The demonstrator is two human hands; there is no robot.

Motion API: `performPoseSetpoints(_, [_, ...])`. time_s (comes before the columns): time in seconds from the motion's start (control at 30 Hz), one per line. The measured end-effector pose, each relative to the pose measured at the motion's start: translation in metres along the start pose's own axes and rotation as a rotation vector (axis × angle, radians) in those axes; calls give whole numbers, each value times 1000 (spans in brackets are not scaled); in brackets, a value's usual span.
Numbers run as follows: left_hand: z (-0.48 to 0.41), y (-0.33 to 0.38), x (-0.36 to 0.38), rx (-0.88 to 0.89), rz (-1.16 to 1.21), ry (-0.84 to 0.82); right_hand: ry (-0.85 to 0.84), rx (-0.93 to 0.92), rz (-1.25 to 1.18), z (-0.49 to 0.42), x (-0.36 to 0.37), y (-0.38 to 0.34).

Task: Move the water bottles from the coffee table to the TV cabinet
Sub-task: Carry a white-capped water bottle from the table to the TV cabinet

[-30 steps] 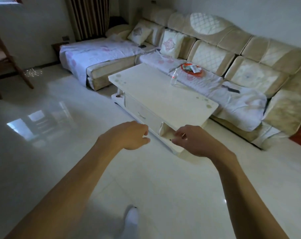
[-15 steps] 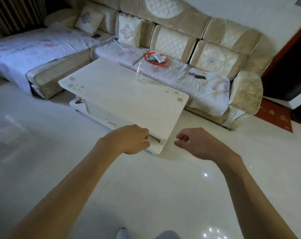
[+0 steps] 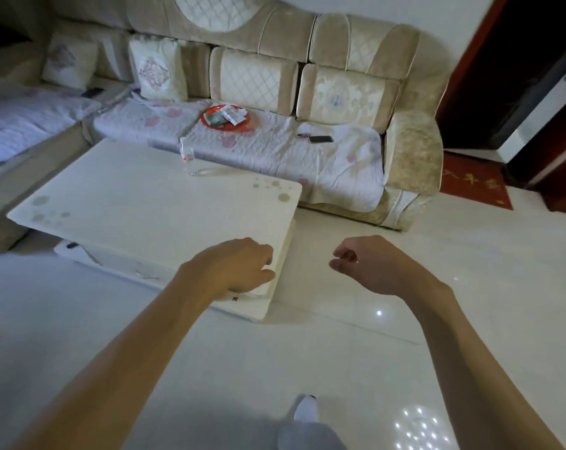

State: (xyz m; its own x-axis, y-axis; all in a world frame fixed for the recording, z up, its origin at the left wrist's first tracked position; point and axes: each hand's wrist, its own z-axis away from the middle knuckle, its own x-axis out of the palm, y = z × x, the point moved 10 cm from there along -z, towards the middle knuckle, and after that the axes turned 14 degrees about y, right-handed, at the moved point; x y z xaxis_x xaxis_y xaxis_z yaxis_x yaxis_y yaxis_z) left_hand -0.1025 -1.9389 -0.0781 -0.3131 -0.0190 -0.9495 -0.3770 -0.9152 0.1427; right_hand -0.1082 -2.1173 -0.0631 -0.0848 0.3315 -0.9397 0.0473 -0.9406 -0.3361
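One clear water bottle (image 3: 187,155) stands upright near the far edge of the white coffee table (image 3: 139,209), close to the sofa. My left hand (image 3: 233,267) hovers over the table's near right corner, fingers curled with nothing in them. My right hand (image 3: 369,264) hangs over the floor to the right of the table, also loosely curled and holding nothing. Both hands are well short of the bottle. The TV cabinet is out of view.
A beige corner sofa (image 3: 340,92) wraps behind and left of the table, with a red plate of packets (image 3: 225,116) and a dark remote (image 3: 320,139) on its seat. A red mat (image 3: 473,183) lies by a dark doorway at right. My foot (image 3: 306,410) stands on the glossy tiled floor.
The view has swung right and come closer to the table. The bottle has stayed put. Both hands remain curled and have drifted slightly further apart.
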Motion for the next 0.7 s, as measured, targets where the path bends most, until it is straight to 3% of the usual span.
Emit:
performPoseSetpoints(0.17, [-82, 45, -37, 9, 19, 72, 17, -1, 28, -58, -40, 69])
performPoseSetpoints(0.33, [-148, 75, -44, 24, 56, 11, -2, -2, -5, -107, -51, 111])
performPoseSetpoints(0.7, [-337, 50, -67, -1, 119, 20, -61, -41, 35, -276, -49, 165])
